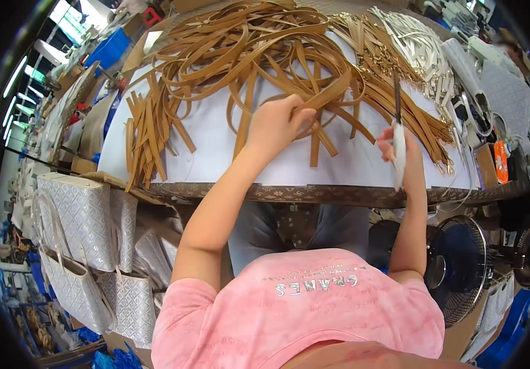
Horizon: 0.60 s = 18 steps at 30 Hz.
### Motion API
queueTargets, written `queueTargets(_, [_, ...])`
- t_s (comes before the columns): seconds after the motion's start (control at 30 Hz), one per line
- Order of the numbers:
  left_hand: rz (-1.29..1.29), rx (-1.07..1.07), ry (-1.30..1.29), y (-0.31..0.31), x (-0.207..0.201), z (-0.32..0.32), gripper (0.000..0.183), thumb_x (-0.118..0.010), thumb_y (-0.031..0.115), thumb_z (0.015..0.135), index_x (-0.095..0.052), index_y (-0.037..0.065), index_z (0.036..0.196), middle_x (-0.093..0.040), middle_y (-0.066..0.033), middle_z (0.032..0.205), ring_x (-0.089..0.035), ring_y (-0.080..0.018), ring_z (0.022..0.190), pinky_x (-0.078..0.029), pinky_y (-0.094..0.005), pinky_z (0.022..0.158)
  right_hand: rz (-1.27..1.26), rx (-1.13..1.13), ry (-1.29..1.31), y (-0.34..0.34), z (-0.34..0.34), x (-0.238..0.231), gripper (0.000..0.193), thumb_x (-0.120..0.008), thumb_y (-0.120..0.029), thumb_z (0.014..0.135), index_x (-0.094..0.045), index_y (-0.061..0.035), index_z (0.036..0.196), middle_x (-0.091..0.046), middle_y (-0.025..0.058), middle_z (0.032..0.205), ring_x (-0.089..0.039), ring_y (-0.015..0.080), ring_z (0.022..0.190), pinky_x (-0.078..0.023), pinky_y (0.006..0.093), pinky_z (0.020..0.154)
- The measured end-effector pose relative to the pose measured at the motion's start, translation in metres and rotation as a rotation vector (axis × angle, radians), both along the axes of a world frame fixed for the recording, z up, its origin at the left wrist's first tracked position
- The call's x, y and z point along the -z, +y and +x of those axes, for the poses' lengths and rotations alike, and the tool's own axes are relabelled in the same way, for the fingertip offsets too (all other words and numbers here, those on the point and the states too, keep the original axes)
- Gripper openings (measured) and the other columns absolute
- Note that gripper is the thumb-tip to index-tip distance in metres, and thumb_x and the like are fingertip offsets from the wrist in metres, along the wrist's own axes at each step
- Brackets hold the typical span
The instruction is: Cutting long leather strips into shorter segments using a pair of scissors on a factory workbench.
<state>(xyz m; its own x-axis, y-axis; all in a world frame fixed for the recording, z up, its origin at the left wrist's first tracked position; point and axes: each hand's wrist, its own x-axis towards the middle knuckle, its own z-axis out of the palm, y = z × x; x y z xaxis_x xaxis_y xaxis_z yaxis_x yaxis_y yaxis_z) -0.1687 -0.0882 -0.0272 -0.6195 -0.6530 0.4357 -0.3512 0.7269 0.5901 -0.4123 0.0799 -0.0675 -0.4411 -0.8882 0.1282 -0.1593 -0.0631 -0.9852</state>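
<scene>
My left hand (277, 125) is closed on a tan strap (331, 92) at the middle of the worktable. More long tan straps (234, 46) lie looped in a large tangled heap in front of it, and several cut-looking strap ends fan out at the left. In my right hand (402, 154) is a pair of scissors (398, 117), its dark blades pointing away from me and its handles white. The scissors stand apart from the strap in my left hand. Just beyond them lies a bundle of tan straps with metal clasps (400, 98).
White straps (409, 43) are piled at the far right of the white-covered table (197, 169). An orange item (501, 161) stands by its right edge. Silvery patterned handbags (83, 215) hang or stand at the left. Below the table on the right is a fan (462, 270).
</scene>
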Motion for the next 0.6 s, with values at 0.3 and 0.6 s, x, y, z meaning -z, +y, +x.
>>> queueTargets(0.3, [0.879,0.399,-0.13,0.119,-0.025,0.214,0.018,-0.067,0.016,0.089,-0.067,-0.001,0.088,-0.062,-0.0039,0.069,-0.06,-0.0133,0.065,-0.046,-0.0259,0.06,-0.023,-0.5,-0.734,0.02,0.093,0.018,0.035,-0.045,-0.035,0.098,-0.049,-0.0025,0.111,-0.061,0.0198,0.116,-0.065,0.0198,0.086,-0.051,0.0296,0.071])
queueTargets(0.6, [1.295,0.428,-0.011,0.137,0.065,0.215,0.052,-0.068,0.022,0.089,-0.049,0.0,0.132,-0.059,-0.0076,0.114,-0.058,-0.0157,0.102,-0.049,-0.031,0.084,-0.007,-0.327,-0.299,-0.018,0.206,0.062,0.033,-0.072,-0.006,0.083,-0.046,-0.0051,0.104,-0.059,0.0068,0.097,-0.057,0.0096,0.078,-0.048,0.0231,0.07])
